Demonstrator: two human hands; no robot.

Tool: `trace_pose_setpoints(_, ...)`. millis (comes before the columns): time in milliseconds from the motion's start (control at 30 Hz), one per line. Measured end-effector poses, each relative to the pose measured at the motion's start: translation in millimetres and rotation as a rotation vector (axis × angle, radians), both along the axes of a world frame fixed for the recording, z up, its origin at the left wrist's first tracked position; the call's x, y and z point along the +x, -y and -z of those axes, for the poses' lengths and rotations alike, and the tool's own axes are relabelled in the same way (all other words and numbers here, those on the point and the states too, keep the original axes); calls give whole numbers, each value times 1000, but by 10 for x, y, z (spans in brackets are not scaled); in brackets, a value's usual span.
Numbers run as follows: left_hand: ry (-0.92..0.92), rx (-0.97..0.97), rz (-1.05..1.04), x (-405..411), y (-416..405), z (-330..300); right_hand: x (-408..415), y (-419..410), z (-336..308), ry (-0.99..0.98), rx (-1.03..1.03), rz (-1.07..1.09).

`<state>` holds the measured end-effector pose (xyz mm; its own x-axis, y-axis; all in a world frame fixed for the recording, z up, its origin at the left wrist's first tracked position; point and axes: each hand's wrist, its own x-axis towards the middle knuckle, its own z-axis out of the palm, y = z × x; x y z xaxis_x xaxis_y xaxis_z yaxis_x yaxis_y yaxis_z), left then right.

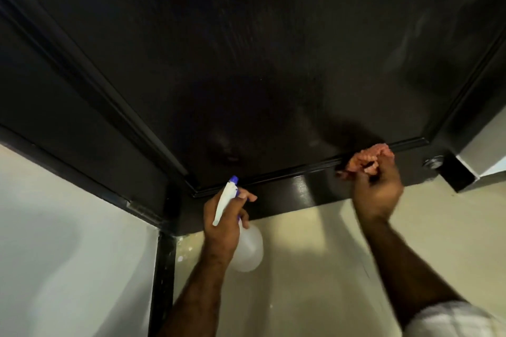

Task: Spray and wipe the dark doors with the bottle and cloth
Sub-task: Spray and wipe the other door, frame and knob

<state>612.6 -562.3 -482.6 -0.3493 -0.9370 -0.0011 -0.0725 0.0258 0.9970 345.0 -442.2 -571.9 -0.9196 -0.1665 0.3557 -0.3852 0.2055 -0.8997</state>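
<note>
A dark glossy door [260, 63] fills the upper view, with a raised moulding strip near its bottom edge. My left hand [223, 223] grips a clear spray bottle [247, 247] with a white trigger head and purple nozzle, pointed up toward the door's lower rail. My right hand [376, 189] presses a bunched pinkish-orange cloth [368, 157] against the moulding on the door's lower right. The hand looks blurred. Faint streaks show on the door panel.
A dark door frame [164, 268] runs down at the left beside a white wall [68, 241]. Pale floor tiles [315, 268] lie below the door. A round metal fitting [432, 163] sits on the door's lower right corner, next to a grey metallic box [482, 156].
</note>
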Motion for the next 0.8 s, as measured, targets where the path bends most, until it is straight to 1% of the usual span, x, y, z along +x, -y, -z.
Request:
trace_pose_setpoints(67,18,-27,-30,108,19,-14,516,354,44,76,-67,-59)
trace_pose_setpoints(133,34,-47,-70,248,44,-8,1118,623,191,175,-21,-273)
trace_pose_setpoints(167,45,-58,-86,330,69,-15,1358,726,220,186,13,-351)
trace_pose_setpoints(233,72,-62,-97,427,101,-57,1666,848,144,149,45,-379)
trace_pose_setpoints(267,83,-61,-111,459,104,-96,1768,878,36,146,33,-460)
trace_pose_setpoints(300,101,-58,-134,476,114,-156,1837,878,-127,147,37,-636)
trace_pose_setpoints(333,117,-34,-153,464,118,-239,1847,833,-257,95,116,-829)
trace_pose_setpoints(367,132,-12,-162,460,136,-295,1819,799,-341,25,246,-978)
trace_pose_setpoints(400,145,8,-154,445,135,-369,1716,748,-428,-40,348,-1023)
trace_pose_setpoints(433,156,14,-124,438,121,-463,1600,697,-507,-22,384,-992)
trace_pose_setpoints(467,159,10,-85,428,102,-563,1468,616,-577,54,368,-917)
trace_pose_setpoints(500,161,13,-57,405,93,-716,1325,544,-775,168,310,-854)
trace_pose_setpoints(600,190,71,-49,322,-47,-1140,1153,310,-1367,663,33,-821)
trace_pose_setpoints(633,198,93,-56,278,-87,-1270,1120,237,-1550,783,-21,-794)
trace_pose_setpoints(733,128,200,-48,141,-161,-1779,1023,31,-2143,994,-37,-696)
trace_pose_setpoints(800,78,209,10,42,-151,-1996,928,45,-2444,1073,-95,-675)
